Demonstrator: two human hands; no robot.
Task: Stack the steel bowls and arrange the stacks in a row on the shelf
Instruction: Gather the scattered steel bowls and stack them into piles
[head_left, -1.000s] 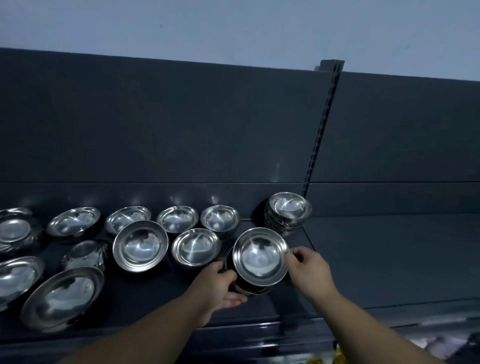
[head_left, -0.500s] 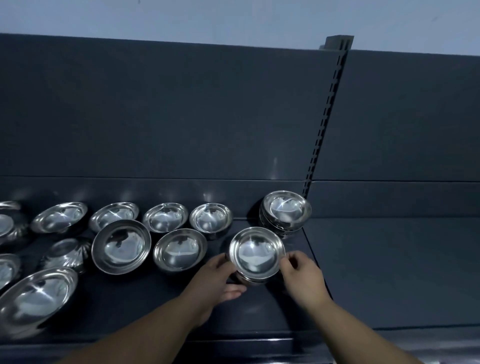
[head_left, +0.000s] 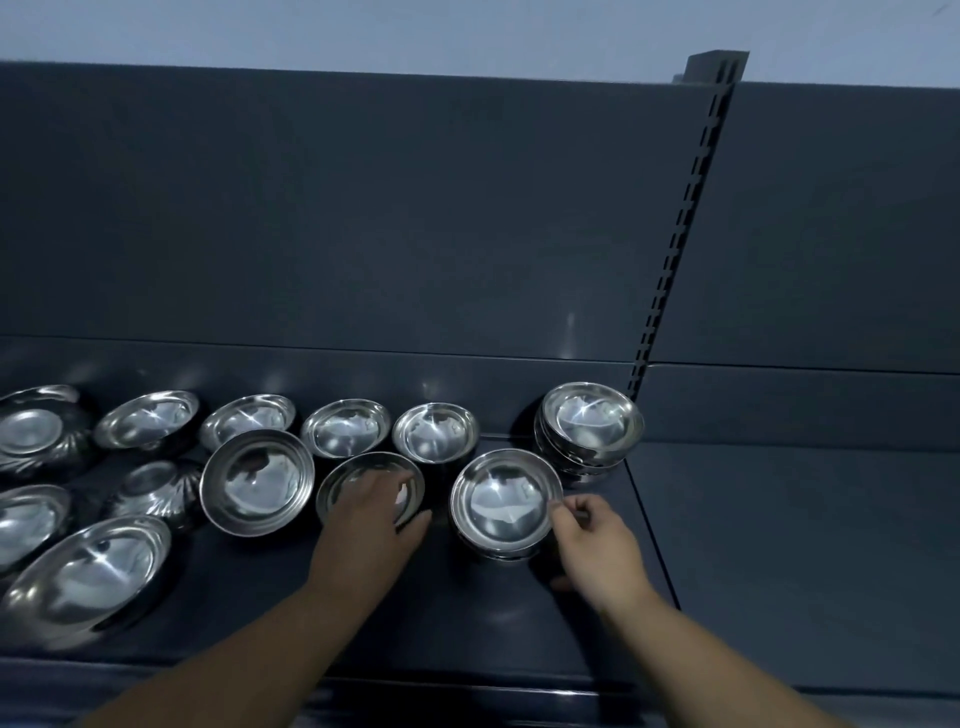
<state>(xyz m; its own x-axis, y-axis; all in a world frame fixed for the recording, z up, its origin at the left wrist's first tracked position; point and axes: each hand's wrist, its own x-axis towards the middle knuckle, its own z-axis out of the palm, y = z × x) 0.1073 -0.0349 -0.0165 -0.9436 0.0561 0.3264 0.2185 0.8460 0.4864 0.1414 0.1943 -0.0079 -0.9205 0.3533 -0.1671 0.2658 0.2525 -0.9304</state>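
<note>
- The left hand (head_left: 374, 519) lies flat over a loose bowl (head_left: 336, 488); its fingers cover the inside and the thumb sits by the near rim; I cannot tell if it has got hold of the bowl yet
- The right hand (head_left: 597, 545) pinches the right rim of the front stack (head_left: 498, 504) with its fingertips; the rest of the hand is beside the stack, not under it
- The steel looks smooth and shiny; I think the loose bowl could slip out of the fingers and bang down on the shelf (head_left: 519, 623)
- A big bowl (head_left: 257, 480) sits just beside the loose bowl on the left and a small bowl (head_left: 435, 431) sits just behind it; a quick lift could bump them and push them about
- The pinch on the front stack is only at one edge; a hard pull there could tip the top bowl or slide the whole stack
- If the loose bowl goes in tilted, it may sit crooked and wobble
- The front stack stands near the back stack (head_left: 589, 421) but in front of it, so they do not make a row yet; a push to line them up could knock one into the other
- The loose bowl is right under the left hand; the front stack is just to its right, between the two hands
</note>
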